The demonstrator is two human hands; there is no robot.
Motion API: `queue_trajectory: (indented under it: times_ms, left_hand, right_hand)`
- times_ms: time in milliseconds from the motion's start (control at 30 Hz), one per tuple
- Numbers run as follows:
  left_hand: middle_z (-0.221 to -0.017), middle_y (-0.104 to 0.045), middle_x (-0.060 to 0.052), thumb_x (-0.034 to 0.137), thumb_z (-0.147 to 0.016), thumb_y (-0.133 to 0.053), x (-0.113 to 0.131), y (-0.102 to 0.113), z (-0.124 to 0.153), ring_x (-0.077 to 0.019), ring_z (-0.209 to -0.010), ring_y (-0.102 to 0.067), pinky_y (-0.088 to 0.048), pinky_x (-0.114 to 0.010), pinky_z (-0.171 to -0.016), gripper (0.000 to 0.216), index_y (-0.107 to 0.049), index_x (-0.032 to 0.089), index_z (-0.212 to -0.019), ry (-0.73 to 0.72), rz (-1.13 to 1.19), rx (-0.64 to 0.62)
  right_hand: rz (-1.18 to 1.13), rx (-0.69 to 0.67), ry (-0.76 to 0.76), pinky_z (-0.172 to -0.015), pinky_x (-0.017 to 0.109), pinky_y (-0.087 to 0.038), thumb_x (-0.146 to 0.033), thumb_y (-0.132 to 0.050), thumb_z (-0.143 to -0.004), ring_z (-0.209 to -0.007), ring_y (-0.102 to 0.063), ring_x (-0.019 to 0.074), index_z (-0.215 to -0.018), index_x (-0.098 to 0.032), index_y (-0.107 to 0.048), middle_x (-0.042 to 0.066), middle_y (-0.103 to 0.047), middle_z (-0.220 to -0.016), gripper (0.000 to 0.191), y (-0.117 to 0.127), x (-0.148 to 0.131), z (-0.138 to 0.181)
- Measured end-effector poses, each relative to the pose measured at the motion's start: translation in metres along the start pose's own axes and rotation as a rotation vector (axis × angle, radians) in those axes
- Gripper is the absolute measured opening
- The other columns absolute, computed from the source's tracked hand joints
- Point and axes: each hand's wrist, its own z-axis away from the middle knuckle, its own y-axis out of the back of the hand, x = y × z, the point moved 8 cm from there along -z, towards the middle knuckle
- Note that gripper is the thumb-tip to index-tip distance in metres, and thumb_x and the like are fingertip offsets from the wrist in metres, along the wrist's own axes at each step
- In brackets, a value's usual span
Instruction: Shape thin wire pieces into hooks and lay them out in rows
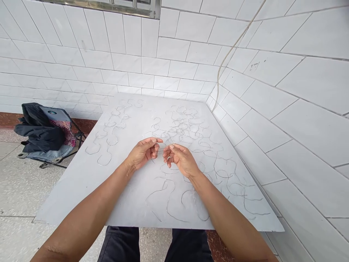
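Over the middle of a white board, my left hand (145,151) and my right hand (180,158) face each other, a small gap between them. Thumb and fingers of the left are pinched on a thin metal wire, part of which hangs below the fingertips. My right thumb and forefinger are also closed, on what looks like the same wire; its fine course between the hands is hard to make out. Many loose bent wires (188,127) lie beyond and to the right of my hands. Nearer me are longer curved wires (167,203).
The white board (81,189) meets tiled walls (185,69) at the back and right. Looped wires (104,159) lie along its left side. A folding chair (61,116) with dark cloth (40,131) stands left on the floor. A cable (230,51) runs down the wall corner.
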Motion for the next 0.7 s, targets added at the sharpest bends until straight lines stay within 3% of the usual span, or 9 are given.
queue_trajectory:
  times_ms: [167,267,367,567,700]
  left_hand:
    - [-0.076,-0.055,0.001,0.044,-0.092,-0.074,0.001,0.001,0.000,-0.0082,-0.057,-0.049,-0.042,-0.026,-0.060,0.032,-0.077,0.017,-0.108,0.002,0.013,0.019]
    - [-0.074,-0.054,0.001,0.045,-0.091,-0.075,0.000,0.003,0.001,-0.0074,-0.056,-0.045,-0.036,-0.025,-0.057,0.034,-0.079,0.017,-0.109,0.016,-0.015,0.017]
    - [-0.069,-0.052,0.002,0.045,-0.090,-0.076,-0.001,0.003,0.001,-0.0085,-0.059,-0.044,-0.037,-0.026,-0.062,0.033,-0.082,0.017,-0.107,0.021,-0.092,0.000]
    - [-0.062,-0.048,0.002,0.043,-0.087,-0.079,-0.008,-0.011,0.003,-0.0135,-0.068,-0.046,-0.040,-0.031,-0.074,0.024,-0.086,0.022,-0.096,0.028,-0.323,-0.089]
    - [-0.063,-0.049,0.001,0.046,-0.088,-0.078,-0.013,-0.018,0.003,-0.0158,-0.073,-0.050,-0.040,-0.032,-0.073,0.024,-0.086,0.024,-0.094,0.026,-0.482,-0.132]
  right_hand:
    - [-0.011,0.013,-0.019,-0.050,0.030,-0.050,-0.065,-0.062,-0.095,-0.069,-0.066,0.0201,-0.099,-0.015,-0.077,0.011,-0.071,-0.087,0.053,0.003,0.001,-0.001]
    - [0.021,0.098,0.005,-0.052,0.031,-0.050,-0.074,-0.055,-0.094,-0.069,-0.066,0.0206,-0.097,-0.014,-0.077,0.013,-0.071,-0.086,0.063,0.017,-0.002,-0.003]
    - [0.096,0.165,0.075,-0.056,0.031,-0.051,-0.069,-0.063,-0.093,-0.072,-0.067,0.0205,-0.096,-0.015,-0.077,0.011,-0.070,-0.086,0.055,0.029,-0.013,-0.003]
    - [0.139,0.054,0.131,-0.072,0.033,-0.054,-0.057,-0.069,-0.094,-0.084,-0.068,0.0199,-0.099,-0.019,-0.077,0.008,-0.071,-0.092,0.039,0.017,-0.026,0.001]
    - [0.199,0.084,0.101,-0.066,0.031,-0.051,-0.050,-0.080,-0.087,-0.070,-0.062,0.0149,-0.086,-0.019,-0.076,0.004,-0.068,-0.081,0.031,0.017,-0.021,-0.001]
